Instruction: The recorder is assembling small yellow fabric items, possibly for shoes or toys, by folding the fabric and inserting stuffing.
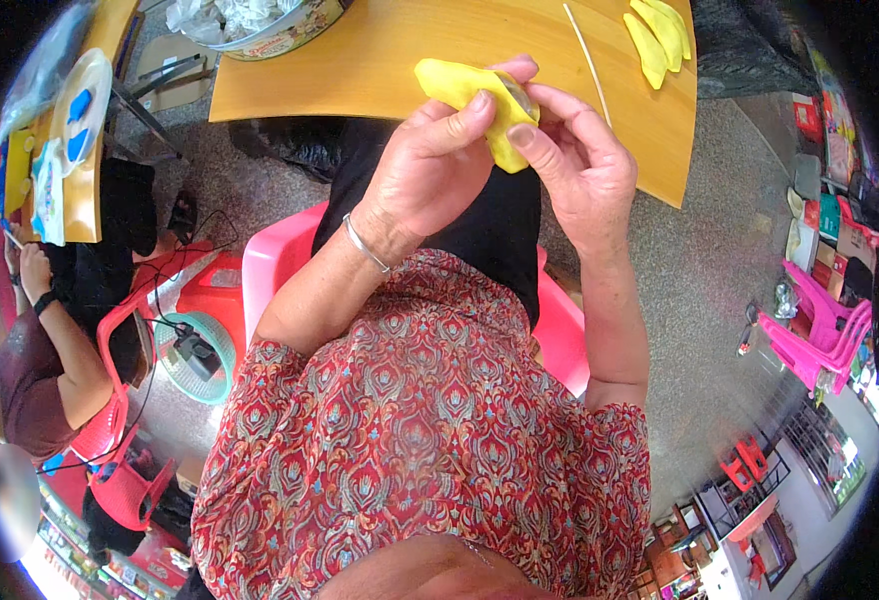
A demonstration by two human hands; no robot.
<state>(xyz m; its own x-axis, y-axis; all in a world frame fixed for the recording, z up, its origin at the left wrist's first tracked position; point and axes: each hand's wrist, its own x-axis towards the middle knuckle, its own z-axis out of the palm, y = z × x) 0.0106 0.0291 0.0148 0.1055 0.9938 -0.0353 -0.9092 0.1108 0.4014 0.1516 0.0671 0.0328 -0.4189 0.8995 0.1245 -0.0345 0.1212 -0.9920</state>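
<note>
Over the near edge of the table, both hands hold a soft yellow fabric piece (pixel 463 84), folded or pouch-like, with a greyish, shiny patch at its right side; I cannot make out what that patch is. My left hand (pixel 440 150), with a silver bangle at its wrist, is closed on the left part, thumb pressed on top. My right hand (pixel 585 150) pinches the right part between thumb and fingers. A thin pale stick (pixel 588 62) lies on the table to the right. Several curved yellow fabric pieces (pixel 650 45) sit together at the far right.
A round tin (pixel 285 38) filled with whitish bundles stands at the table's (pixel 360 75) far left. On the left a person (pixel 55 350) works at another table. Near them are a teal basket (pixel 198 355), a red chair and cables. Pink stools (pixel 820 325) stand at the right.
</note>
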